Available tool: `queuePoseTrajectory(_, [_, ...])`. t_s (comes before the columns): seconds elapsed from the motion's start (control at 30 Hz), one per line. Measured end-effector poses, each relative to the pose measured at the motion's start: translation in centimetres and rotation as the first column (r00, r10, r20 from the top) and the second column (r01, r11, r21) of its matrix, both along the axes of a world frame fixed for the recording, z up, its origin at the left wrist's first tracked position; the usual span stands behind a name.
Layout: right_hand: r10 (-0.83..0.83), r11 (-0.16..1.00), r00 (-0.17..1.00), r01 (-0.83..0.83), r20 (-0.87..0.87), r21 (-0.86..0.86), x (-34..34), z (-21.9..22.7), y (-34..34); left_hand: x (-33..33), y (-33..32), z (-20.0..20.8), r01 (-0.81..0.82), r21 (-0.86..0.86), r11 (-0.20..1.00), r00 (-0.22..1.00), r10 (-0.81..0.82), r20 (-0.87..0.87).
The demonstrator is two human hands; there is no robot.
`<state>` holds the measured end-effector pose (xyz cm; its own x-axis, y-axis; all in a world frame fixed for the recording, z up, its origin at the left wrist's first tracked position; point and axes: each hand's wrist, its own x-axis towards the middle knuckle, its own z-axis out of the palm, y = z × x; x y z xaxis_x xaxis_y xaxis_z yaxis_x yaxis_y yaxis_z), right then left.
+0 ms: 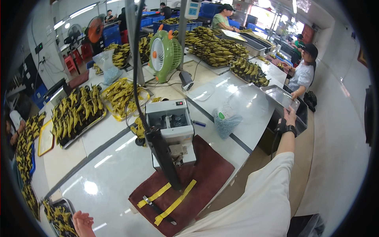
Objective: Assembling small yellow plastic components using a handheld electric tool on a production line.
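Note:
My right hand (291, 115) stretches far out to the right, its fingers closed on the near edge of a shallow metal tray (276, 93). A co-worker's hand (295, 94) is at the same tray's far side. My left hand (83, 224) is low at the left, holding nothing, its fingers apart and slightly curled. Beside it lies a tray of yellow and black pieces (60, 217). Between my arms, a maroon cloth (209, 158) bears two yellow strips (175, 203) and a slim black tool (158, 209). A white tabletop machine (169, 136) with an open hopper stands at its far edge.
A clear bag of small bluish pieces (227, 123) and a blue pen (199, 123) lie right of the machine. Beyond stands a green fan (161, 55). Trays heaped with yellow and black pieces (79, 114) line the left and back. A co-worker (303, 73) sits at the right.

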<state>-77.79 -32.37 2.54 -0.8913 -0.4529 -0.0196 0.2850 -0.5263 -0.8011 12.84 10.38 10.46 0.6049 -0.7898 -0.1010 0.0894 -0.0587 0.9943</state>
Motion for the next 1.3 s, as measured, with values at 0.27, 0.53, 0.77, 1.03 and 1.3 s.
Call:
queuePoseTrajectory(0.27, [0.287,0.908,0.885,-0.129,-0.366,0.399,2.5,-0.9,6.5,4.7,-4.6,-1.7,0.115,0.090,0.989,0.991,-0.120,0.058])
queuePoseTrajectory(0.53, [0.263,0.877,0.787,0.045,-0.558,0.478,15.2,-3.4,16.0,15.0,-14.9,-5.0,0.022,0.325,0.945,0.221,-0.322,0.921])
queuePoseTrajectory(0.77, [0.193,0.914,0.374,0.267,-0.907,0.305,33.8,7.8,27.9,21.6,-25.6,-12.0,-0.306,0.337,0.890,0.141,-0.308,0.941])
queuePoseTrajectory(1.03, [0.571,0.789,0.078,-0.327,-0.817,0.520,55.4,15.1,31.8,26.4,-20.9,-9.3,-0.187,0.409,0.893,0.071,-0.403,0.912])
queuePoseTrajectory(1.3, [0.779,0.437,-0.007,-0.711,-0.627,0.551,65.4,12.4,27.5,40.8,-7.4,-7.1,-0.614,0.226,0.757,0.042,-0.254,0.966])
